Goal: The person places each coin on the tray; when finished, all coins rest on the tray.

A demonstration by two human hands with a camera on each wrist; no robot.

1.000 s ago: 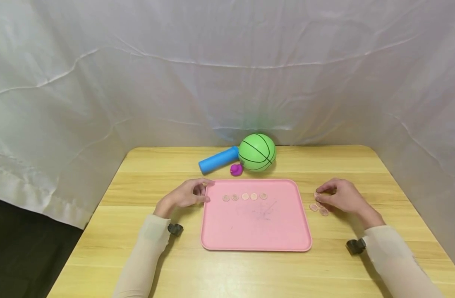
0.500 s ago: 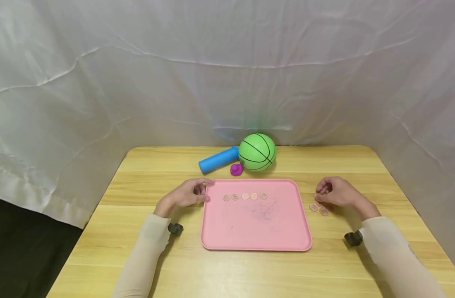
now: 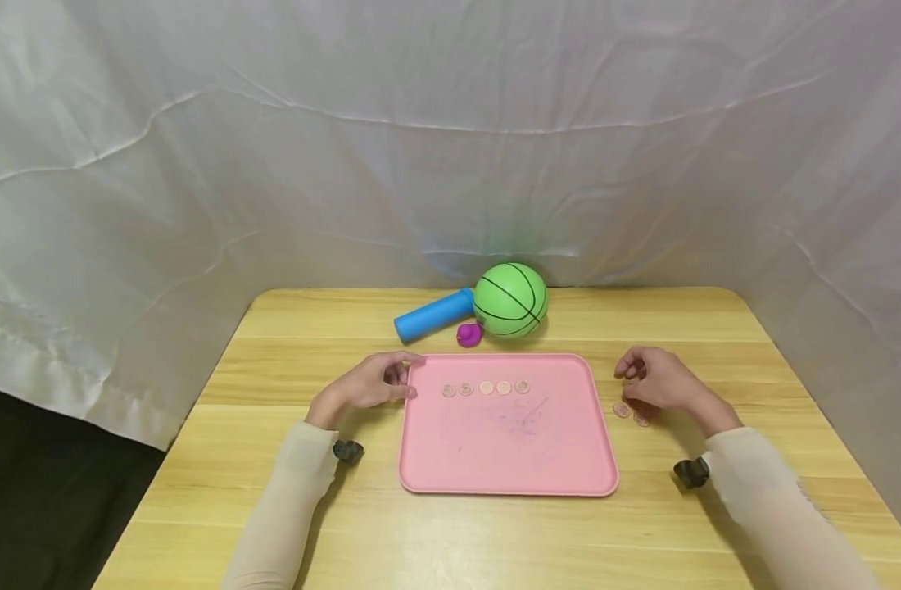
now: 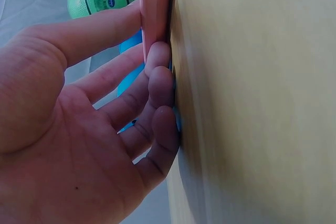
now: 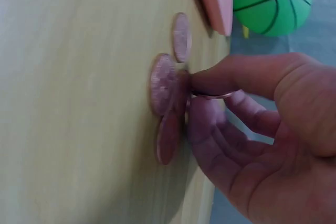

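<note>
At the left rim of the pink tray (image 3: 509, 467), my left hand (image 3: 365, 383) holds the edge. The thumb lies on the rim and curled fingertips touch the outer wall in the left wrist view. To the right of the tray, my right hand (image 3: 660, 378) pinches a copper-coloured coin (image 5: 214, 96), seen nearly edge-on between thumb and fingers. Just below that hand several more coins (image 5: 163, 84) lie on the table, some overlapping. The hand partly covers this group in the head view. Inside the tray, several coins (image 3: 486, 388) form a row near the far side.
Behind the tray stand a green ball (image 3: 511, 300) with black lines, a blue cylinder (image 3: 434, 315) and a small purple rubber duck (image 3: 468, 334). All are on a wooden table (image 3: 495, 541). Pale cloth (image 3: 450, 164) hangs around its back and sides.
My right hand has drawn slightly left and nearer the tray, raising a coin from the group. The left hand and the row of coins have stayed put.
</note>
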